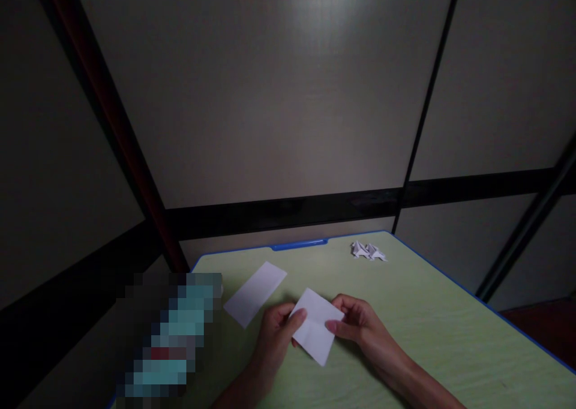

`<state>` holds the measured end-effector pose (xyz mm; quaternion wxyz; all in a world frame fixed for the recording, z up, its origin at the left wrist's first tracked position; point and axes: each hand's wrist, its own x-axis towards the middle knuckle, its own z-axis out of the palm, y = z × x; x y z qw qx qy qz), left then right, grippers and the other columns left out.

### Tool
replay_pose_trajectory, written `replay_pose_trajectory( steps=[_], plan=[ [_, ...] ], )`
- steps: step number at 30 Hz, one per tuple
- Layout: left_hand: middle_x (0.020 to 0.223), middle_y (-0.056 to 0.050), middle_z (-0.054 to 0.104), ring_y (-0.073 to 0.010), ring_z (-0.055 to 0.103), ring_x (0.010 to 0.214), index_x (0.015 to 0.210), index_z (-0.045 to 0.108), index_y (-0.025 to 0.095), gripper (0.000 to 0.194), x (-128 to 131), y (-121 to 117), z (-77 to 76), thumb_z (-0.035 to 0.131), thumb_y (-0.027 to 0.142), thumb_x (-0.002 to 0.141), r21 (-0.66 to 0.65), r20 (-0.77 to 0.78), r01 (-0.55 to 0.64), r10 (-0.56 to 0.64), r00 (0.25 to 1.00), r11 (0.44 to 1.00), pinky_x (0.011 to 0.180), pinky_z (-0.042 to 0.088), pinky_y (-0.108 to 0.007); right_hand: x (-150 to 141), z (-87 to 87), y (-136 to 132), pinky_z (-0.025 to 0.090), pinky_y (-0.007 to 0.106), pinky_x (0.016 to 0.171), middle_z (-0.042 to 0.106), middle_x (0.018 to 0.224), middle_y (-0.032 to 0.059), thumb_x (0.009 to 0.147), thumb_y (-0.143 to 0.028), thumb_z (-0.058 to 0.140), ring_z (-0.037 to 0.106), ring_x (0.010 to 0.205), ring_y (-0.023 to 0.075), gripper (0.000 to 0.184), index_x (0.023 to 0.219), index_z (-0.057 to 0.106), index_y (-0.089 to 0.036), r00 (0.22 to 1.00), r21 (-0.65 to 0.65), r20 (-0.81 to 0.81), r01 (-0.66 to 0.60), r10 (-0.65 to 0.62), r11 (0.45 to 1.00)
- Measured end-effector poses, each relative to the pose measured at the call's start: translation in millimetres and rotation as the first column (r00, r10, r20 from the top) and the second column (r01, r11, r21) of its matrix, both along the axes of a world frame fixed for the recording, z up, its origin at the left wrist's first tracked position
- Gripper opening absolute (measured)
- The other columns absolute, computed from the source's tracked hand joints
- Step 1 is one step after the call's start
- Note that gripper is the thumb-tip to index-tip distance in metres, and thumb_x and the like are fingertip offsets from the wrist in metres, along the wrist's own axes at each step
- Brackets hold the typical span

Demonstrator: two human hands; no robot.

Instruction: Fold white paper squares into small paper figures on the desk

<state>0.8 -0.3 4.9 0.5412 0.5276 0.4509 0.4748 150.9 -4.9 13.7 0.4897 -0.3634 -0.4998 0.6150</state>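
Between my two hands is a small white sheet of paper, roughly square, with a faint crease across its middle. My left hand pinches its left corner, thumb on top and fingers curled beneath. On the opposite side, my right hand grips the right edge the same way, thumb pressed near the crease. A flat rectangular strip of white paper lies on the table to the left of my hands. Two small folded white paper figures rest side by side near the far right corner.
The light green table has a blue edge and a blue tray-like handle at its far side. A blurred-out teal object sits along the left edge. Behind the table stand large grey panels with dark strips.
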Motion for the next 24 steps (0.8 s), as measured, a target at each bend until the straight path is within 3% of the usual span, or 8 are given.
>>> replay_pose_trajectory(
  steps=[3,6,13,18,21,24],
  plan=[
    [0.037,0.005,0.04,-0.0063,0.035,0.038,0.045,0.048,0.012,0.032,-1.7,2.7,0.8,0.054,0.04,0.059,0.016,-0.003,-0.069,0.069,0.998,0.998,0.037,0.025,-0.018,0.1,-2.5,0.9,0.02,0.019,0.044,0.043,0.045,-0.0051,0.059,-0.032,0.062,0.033,0.043,0.0052,0.025,0.051,0.049,-0.012,0.999,0.007,0.043,-0.003,0.002,1.0],
    [0.037,0.004,0.042,-0.0071,0.037,0.037,0.047,0.05,0.012,0.032,-1.2,3.2,0.1,0.054,0.041,0.058,0.021,0.006,-0.062,0.061,0.998,0.998,0.037,0.026,-0.018,0.6,-5.6,1.0,0.021,0.019,0.044,0.045,0.045,-0.0038,0.061,-0.035,0.059,0.033,0.043,0.0055,0.028,0.05,0.052,-0.011,0.998,-0.002,0.052,-0.041,0.041,0.999],
    [0.044,0.002,0.052,-0.0079,0.042,0.037,0.066,0.057,0.01,0.032,-0.5,4.6,-2.8,0.059,0.039,0.054,-0.008,0.044,-0.03,0.031,0.999,1.0,0.034,0.029,-0.017,0.2,-7.3,0.5,0.021,0.019,0.043,0.047,0.042,-0.0033,0.058,-0.032,0.062,0.034,0.041,0.0051,0.026,0.047,0.054,-0.01,1.0,-0.032,-0.01,0.006,-0.006,0.999],
    [0.048,0.002,0.054,-0.0084,0.044,0.04,0.085,0.052,0.011,0.041,-2.2,4.1,2.1,0.063,0.033,0.052,0.013,0.089,-0.092,0.091,0.992,0.996,0.035,0.03,-0.017,-0.4,-3.7,1.8,0.022,0.018,0.042,0.047,0.043,-0.0029,0.057,-0.026,0.062,0.035,0.042,0.0053,0.022,0.046,0.052,-0.01,0.997,-0.043,-0.042,0.063,-0.065,0.997],
    [0.046,0.004,0.052,-0.0089,0.045,0.042,0.081,0.051,0.011,0.032,-1.1,1.4,4.1,0.061,0.024,0.054,0.045,0.062,-0.115,0.112,0.992,0.992,0.036,0.031,-0.016,0.3,-1.7,0.9,0.021,0.018,0.04,0.044,0.04,-0.0045,0.055,-0.02,0.06,0.034,0.04,0.0052,0.017,0.044,0.051,-0.011,0.994,-0.055,0.068,0.089,-0.085,0.995],
    [0.053,0.001,0.055,-0.0106,0.05,0.049,0.069,0.052,0.012,0.017,2.0,-1.9,2.6,0.058,0.014,0.054,0.093,-0.003,-0.087,0.087,0.996,0.992,0.041,0.036,-0.017,-0.1,-0.5,-2.0,0.019,0.018,0.038,0.042,0.04,-0.0054,0.054,-0.017,0.059,0.032,0.039,0.0051,0.011,0.046,0.055,-0.011,0.975,-0.026,0.222,-0.017,0.023,1.0]
  ],
)
